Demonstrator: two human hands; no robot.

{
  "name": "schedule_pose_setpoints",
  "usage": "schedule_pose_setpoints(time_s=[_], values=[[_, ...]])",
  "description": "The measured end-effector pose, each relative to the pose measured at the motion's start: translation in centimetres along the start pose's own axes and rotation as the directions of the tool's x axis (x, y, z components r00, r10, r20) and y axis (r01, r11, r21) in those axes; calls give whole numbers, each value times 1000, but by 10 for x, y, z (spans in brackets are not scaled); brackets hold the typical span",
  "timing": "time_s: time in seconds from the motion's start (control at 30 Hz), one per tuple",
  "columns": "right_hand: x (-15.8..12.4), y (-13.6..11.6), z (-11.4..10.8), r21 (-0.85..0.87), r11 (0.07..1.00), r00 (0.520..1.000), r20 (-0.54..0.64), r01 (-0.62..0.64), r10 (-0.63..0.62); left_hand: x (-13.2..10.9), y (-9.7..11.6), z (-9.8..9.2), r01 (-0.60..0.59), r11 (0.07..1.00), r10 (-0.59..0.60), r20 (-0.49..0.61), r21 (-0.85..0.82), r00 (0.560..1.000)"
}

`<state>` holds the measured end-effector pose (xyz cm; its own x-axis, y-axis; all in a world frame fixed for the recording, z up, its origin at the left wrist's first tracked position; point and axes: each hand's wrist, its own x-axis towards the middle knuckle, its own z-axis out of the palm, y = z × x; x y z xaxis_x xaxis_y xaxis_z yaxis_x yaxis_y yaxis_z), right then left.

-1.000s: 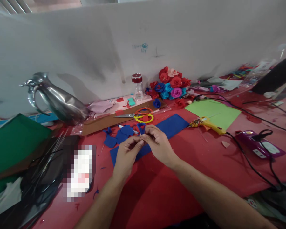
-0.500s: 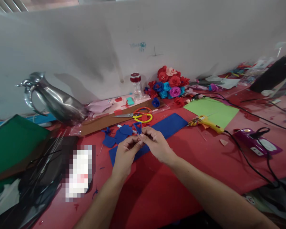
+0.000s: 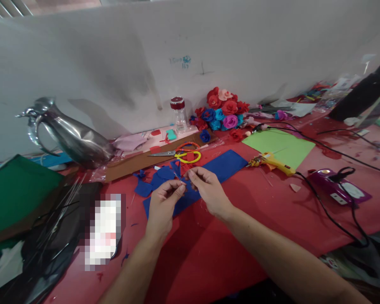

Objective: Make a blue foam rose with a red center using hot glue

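Note:
My left hand (image 3: pixel 164 200) pinches between thumb and forefinger the lower end of a small folded blue piece (image 3: pixel 176 168), which looks like felt or craft paper. The piece points up and away from me. Just to the right, my right hand (image 3: pixel 210 192) has its thumb and fingers drawn together near the left fingertips, a small gap apart; whether anything is in them I cannot make out. Behind and under the hands lie cut blue petal shapes (image 3: pixel 163 175) and a long blue strip (image 3: pixel 226 164). Scissors (image 3: pixel 190 157) with yellow and orange handles rest beyond the fingers.
A yellow glue gun (image 3: pixel 277 164) lies on a light green sheet (image 3: pixel 281 145), its cord running to a purple power strip (image 3: pixel 340 188). Handmade flowers (image 3: pixel 228 109), a lidded glass bottle (image 3: pixel 178 114) and a metal jug (image 3: pixel 72 135) stand along the wall. A green sheet (image 3: pixel 22 194) is left.
My hands have drawn slightly apart, the right fingers coming off the blue piece. The blue piece has tilted left with my left hand. The whole view has shifted a little.

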<state>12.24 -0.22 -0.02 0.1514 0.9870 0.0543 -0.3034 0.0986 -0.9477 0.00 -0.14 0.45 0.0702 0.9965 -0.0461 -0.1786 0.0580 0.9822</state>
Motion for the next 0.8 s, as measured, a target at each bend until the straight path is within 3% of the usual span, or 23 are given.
schedule_pose_setpoints(time_s=[0.1, 0.27, 0.43, 0.57, 0.8], values=[[2, -1, -2, 23, 999, 994, -101, 35, -33, 1, 1, 0, 4, 1000, -4, -18, -21, 1000], [2, -3, -3, 42, 999, 991, -131, 16, -11, 1, 1, 0, 8, 999, -9, -33, -31, 999], [0, -2, -3, -17, 1000, 996, -88, 13, -15, 2, -1, -1, 8, 999, -10, -47, -40, 999], [-3, -5, -3, -49, 999, 999, 40, 9, -8, 2, -2, -1, -1, 1000, 0, -34, -27, 999], [-8, -4, 1, -223, 955, 978, 105, 198, -179, 0, -1, -1, -28, 1000, 28, 18, 14, 999]])
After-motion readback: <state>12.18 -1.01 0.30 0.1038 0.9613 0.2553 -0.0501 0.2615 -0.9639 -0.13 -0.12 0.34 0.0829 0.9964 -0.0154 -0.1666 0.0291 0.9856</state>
